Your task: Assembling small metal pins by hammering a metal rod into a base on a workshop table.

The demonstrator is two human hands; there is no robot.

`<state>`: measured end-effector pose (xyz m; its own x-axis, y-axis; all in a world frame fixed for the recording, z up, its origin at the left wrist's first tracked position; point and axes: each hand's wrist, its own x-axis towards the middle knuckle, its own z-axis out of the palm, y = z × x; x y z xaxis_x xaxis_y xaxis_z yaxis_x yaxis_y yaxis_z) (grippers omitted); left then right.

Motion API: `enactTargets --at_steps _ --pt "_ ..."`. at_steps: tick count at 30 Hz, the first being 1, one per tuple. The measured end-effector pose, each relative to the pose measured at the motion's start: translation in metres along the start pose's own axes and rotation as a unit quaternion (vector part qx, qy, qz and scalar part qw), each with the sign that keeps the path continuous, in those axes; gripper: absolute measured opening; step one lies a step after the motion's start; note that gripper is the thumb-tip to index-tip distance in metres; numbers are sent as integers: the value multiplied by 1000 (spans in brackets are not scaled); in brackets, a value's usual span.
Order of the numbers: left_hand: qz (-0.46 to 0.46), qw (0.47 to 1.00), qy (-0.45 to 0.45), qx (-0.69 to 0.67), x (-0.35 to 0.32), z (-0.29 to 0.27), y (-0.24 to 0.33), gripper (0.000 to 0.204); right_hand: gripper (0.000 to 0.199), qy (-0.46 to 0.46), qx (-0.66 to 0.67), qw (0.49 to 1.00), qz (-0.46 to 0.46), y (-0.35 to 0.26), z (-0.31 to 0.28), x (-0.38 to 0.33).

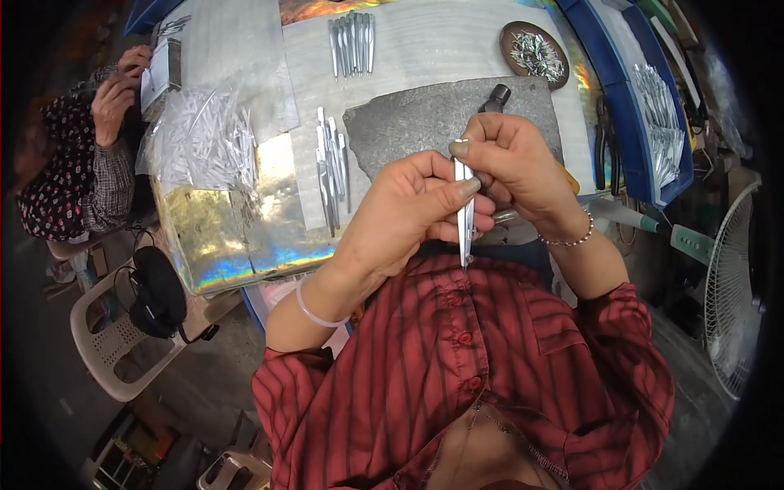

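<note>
Red striped shirt (384,359), six o'clock, nearest. Clock centred on the worker's hands, noon away from the body. Table (233,245) ran round from nine to two, shiny covering bare at its near left corner. Co-worker (77,167) sat past its edge, nine to ten. White fan (731,294) stood between three and four, probably there for cooling. Blue tray (629,135), between two and three, held loose silvery strips; its walls likely stopped them straying.

Grey slab (400,126) lay at twelve, probably as a hard surface to strike on: from where I stood I saw a dark hammer head (495,98) resting on it. Clear plastic bag (200,143) bulged with pale strips at nine. Left hand (412,200) was closed, thumb pressing a silver piece (465,224) against the fingers, seemingly to steady it. Right hand (514,159) pinched its top end, thumb to forefinger, as if for fine control.

Brown dish (507,49) at one corralled tiny metal bits (537,55). Slim rods (351,45) sat in a row at eleven; another bundle (331,175), between nine and ten, lay within easy reach. Silver piece: above the table's near edge, lower tip toward six, close to the shirt.
</note>
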<state>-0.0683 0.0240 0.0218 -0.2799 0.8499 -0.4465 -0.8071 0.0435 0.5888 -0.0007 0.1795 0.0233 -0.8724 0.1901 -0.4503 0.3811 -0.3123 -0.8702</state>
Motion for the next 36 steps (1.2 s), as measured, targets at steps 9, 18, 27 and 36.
enactTargets --at_steps 9,18,27,36 --pt "-48 999 10 8 4 2 8 9 17 5 29 999 -34 6 -2 -3" --pt "-83 995 -18 61 2 14 21 10 17 63 64 993 -75 9 3 -19" --pt "-104 985 -39 133 5 30 18 12 14 104 81 987 -93 17 -5 -38" --pt "-131 985 -31 107 13 31 5 11 14 99 118 986 -71 26 -15 -41"
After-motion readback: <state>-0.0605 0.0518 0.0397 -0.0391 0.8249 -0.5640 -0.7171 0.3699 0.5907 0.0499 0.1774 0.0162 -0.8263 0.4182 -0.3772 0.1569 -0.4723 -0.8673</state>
